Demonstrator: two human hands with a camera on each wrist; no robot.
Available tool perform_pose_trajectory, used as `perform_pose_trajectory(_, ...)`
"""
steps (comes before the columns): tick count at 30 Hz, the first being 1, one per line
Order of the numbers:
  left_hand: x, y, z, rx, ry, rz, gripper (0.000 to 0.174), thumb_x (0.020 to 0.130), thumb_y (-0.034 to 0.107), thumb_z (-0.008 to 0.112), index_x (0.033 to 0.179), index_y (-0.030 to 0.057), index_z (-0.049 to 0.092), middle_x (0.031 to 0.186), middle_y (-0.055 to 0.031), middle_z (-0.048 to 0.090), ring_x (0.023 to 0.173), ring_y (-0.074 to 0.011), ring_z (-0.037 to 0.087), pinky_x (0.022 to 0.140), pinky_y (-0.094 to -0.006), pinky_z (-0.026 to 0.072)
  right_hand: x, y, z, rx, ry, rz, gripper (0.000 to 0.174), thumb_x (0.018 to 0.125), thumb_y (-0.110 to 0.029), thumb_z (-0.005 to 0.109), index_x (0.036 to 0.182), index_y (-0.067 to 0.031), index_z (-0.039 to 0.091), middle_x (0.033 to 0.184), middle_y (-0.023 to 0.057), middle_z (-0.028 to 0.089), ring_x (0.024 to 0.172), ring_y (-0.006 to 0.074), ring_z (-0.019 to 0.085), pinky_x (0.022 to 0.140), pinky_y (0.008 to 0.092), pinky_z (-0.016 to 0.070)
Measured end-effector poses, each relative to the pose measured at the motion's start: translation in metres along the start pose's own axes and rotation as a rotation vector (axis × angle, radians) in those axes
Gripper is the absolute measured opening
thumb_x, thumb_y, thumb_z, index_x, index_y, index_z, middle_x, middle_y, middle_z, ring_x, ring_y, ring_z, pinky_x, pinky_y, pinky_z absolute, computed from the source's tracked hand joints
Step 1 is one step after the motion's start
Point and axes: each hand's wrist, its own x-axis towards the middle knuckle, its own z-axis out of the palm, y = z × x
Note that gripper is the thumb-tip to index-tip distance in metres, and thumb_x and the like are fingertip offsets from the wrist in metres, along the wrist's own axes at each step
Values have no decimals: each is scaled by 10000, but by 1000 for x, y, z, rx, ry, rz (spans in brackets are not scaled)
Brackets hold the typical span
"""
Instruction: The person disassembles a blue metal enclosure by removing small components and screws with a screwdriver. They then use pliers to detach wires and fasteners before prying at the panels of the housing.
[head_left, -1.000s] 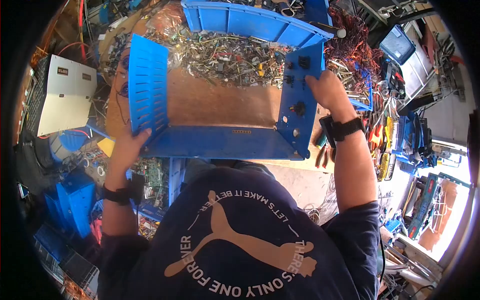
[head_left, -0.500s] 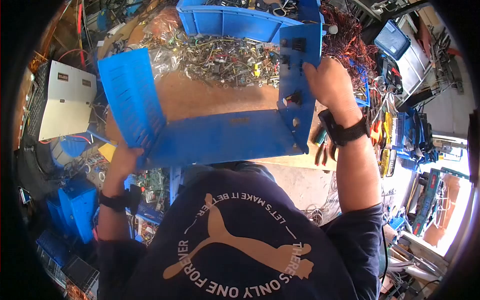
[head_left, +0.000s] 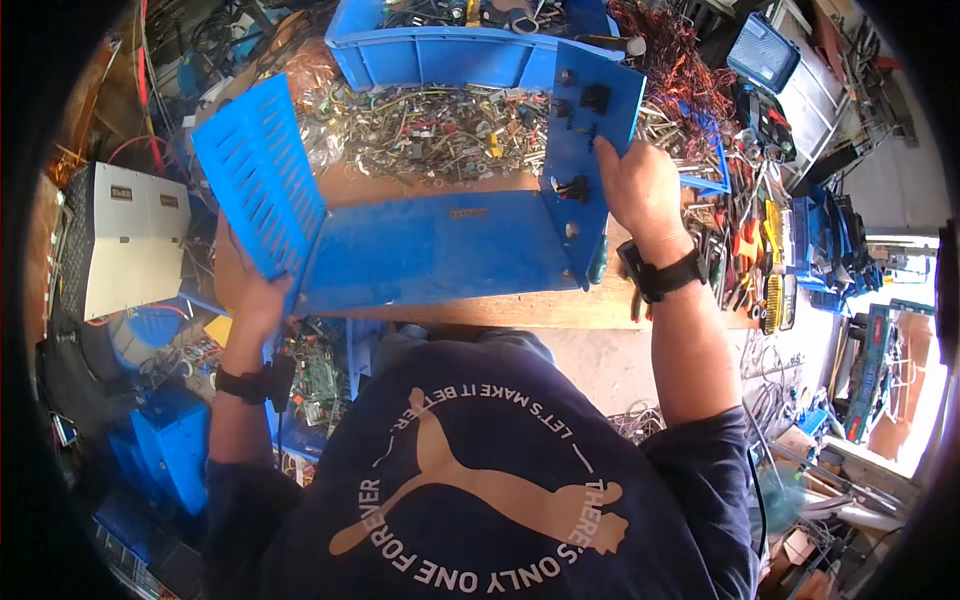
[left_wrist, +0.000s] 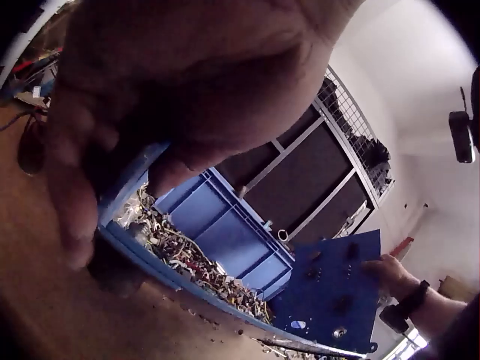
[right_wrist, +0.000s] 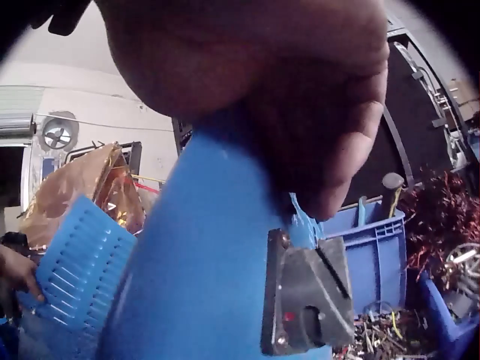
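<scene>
Both hands hold a blue U-shaped metal casing [head_left: 430, 245], tilted above the workbench. Its left wall [head_left: 255, 165] is cut with rows of vent slots, while black fittings [head_left: 594, 97] and round holes mark the right wall [head_left: 620, 110]. At the near left corner my left hand [head_left: 262, 303] grips the edge, thumb on one face and fingers on the other, as the left wrist view shows. My right hand [head_left: 645, 190] grips the outer edge of the right wall. Close under it in the right wrist view is a dark block-like fitting [right_wrist: 309, 292] on the panel.
Loose small scrap parts [head_left: 430, 130] cover the back of the workbench [head_left: 400, 188]. Behind them stands a blue bin [head_left: 450, 58] of parts. Reddish wire [head_left: 670, 75] is heaped at back right; hand tools [head_left: 750, 245] lie along the right. A cream metal box [head_left: 135, 235] stands at left.
The casing has tipped, its slotted wall swinging outward to the left, and it has shifted slightly left. Both hands have kept their grip and moved with it. The head view has shifted a little.
</scene>
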Motion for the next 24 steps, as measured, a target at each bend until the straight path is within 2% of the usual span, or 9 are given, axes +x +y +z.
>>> perform_pose_trajectory(6,18,-16,-1,110,-43,-69,376,867,60,533,1240,41,497,1051,-104,613,705,-188,625,419,-302,488,-7,5,6,29,17,7,388,872,-330,549,679,1,613,652,225,611,654,375,633,624,435,512)
perform_pose_trajectory(8,47,-75,-9,199,65,218,385,864,58,535,1246,40,489,1050,-104,612,689,-186,626,412,-298,484,-7,4,6,29,-2,31,384,871,-326,549,679,0,612,655,224,612,658,375,633,627,435,512)
perform_pose_trajectory(10,44,-71,-7,175,59,218,440,857,57,545,1281,20,432,1094,-134,596,740,-206,633,459,-307,505,-11,0,4,9,-20,60,378,871,-319,547,678,0,611,657,225,612,661,379,632,633,437,511)
perform_pose_trajectory(12,6,-2,5,42,-53,-68,556,846,58,561,1343,-20,326,1185,-193,565,859,-247,644,560,-328,551,-13,4,11,49,-19,38,377,867,-319,549,677,2,610,653,226,610,658,382,631,632,441,511)
perform_pose_trajectory(15,10,-3,6,98,-15,-127,489,842,33,532,1314,28,404,1057,-120,608,716,-213,633,444,-296,509,-11,7,14,54,-53,53,379,864,-321,549,681,4,612,662,233,611,659,387,631,637,444,513)
perform_pose_trajectory(18,17,4,-2,266,-60,18,507,840,34,527,1330,24,397,1067,-132,608,841,-242,635,585,-304,545,1,9,16,50,-94,74,383,860,-328,549,685,7,613,692,242,619,686,394,634,657,450,515)
perform_pose_trajectory(20,11,33,2,238,-45,207,477,827,47,535,1293,6,440,1086,-147,610,857,-259,637,706,-346,520,12,12,20,38,-85,64,388,859,-333,544,697,11,617,714,248,625,708,400,636,675,456,516)
perform_pose_trajectory(22,20,39,1,276,-48,262,434,824,77,549,1245,-6,488,1092,-154,616,880,-270,636,779,-373,501,26,14,26,18,-48,24,395,860,-339,533,717,17,625,734,253,631,729,408,636,692,464,517)
perform_pose_trajectory(24,44,19,-10,387,-74,173,385,831,125,569,1189,-13,542,1083,-151,626,912,-276,631,802,-385,490,39,17,33,-23,-122,40,409,861,-359,510,791,21,642,815,251,645,808,407,634,759,467,508)
